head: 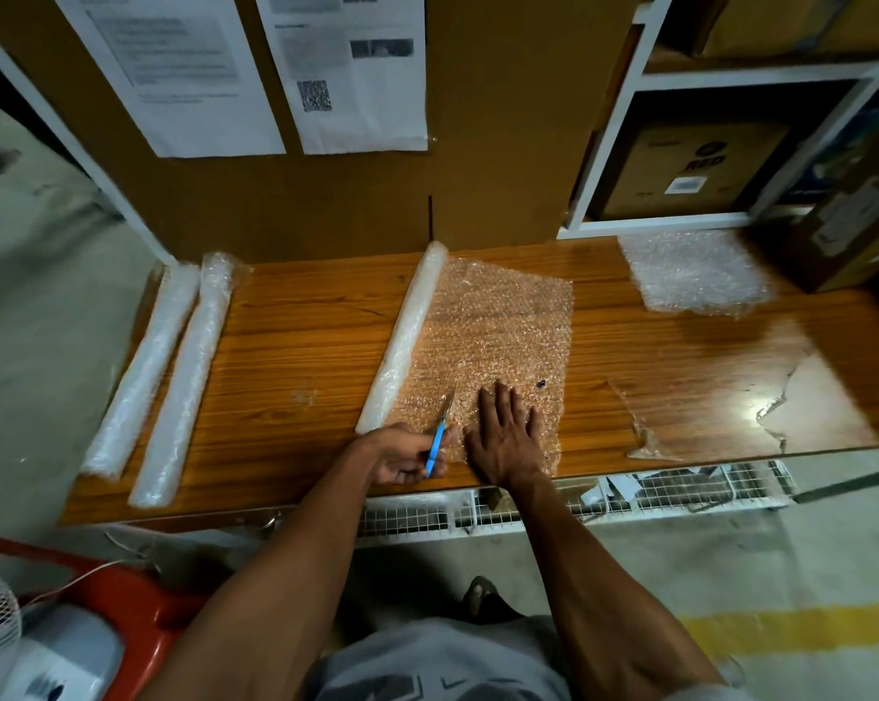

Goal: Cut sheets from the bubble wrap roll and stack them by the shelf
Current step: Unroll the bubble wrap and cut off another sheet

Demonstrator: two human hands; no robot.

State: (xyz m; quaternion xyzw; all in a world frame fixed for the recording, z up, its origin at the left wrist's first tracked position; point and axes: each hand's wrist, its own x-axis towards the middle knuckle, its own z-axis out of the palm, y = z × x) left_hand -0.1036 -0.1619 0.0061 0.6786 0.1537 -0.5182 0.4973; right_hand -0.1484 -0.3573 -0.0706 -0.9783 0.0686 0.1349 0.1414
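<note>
On the wooden table (295, 341), the bubble wrap roll (403, 336) runs away from me, its unrolled sheet (498, 336) spread to its right. My right hand (503, 442) presses flat, fingers straight, on the sheet's near end; my left hand (402, 455), nearer the roll, grips blue-handled scissors (440, 432) pointing along the roll.

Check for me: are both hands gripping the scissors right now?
No, only the left hand grips the scissors; the right hand lies flat on the unrolled bubble wrap.
</note>
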